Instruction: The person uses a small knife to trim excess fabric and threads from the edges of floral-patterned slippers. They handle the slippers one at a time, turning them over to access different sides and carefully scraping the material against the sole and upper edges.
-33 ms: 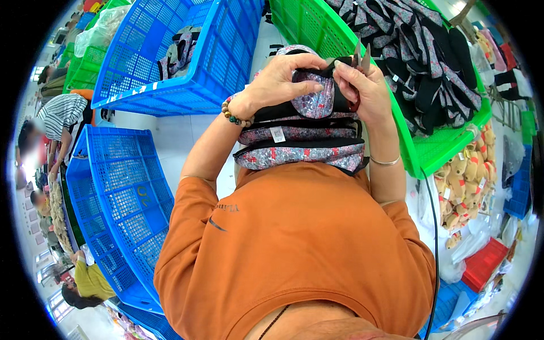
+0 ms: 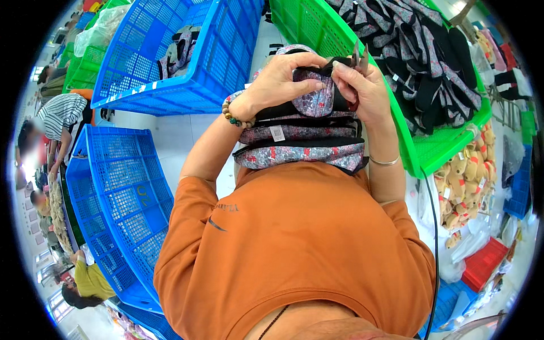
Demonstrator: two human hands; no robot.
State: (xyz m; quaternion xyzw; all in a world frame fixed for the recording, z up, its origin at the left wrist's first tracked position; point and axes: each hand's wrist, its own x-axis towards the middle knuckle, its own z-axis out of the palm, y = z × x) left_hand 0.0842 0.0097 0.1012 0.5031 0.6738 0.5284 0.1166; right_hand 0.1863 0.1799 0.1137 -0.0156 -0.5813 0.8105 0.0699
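Observation:
My left hand holds a grey-and-red patterned fabric piece with black edging, thumb on its near side. My right hand grips scissors in the palm, their blades pointing up and a little apart, a dark red handle showing low. Its thumb and forefinger also pinch the black edge of the same piece, close to my left fingertips. Nearer my body lies a stack of similar patterned pieces with black trim; a white label shows on one. Part of the held piece is hidden behind my fingers.
On the right, a green crate is heaped with black and patterned pieces. A blue crate at the far left holds a few; other blue crates stand nearer. Tan plush items lie far right. A black cable hangs beside me.

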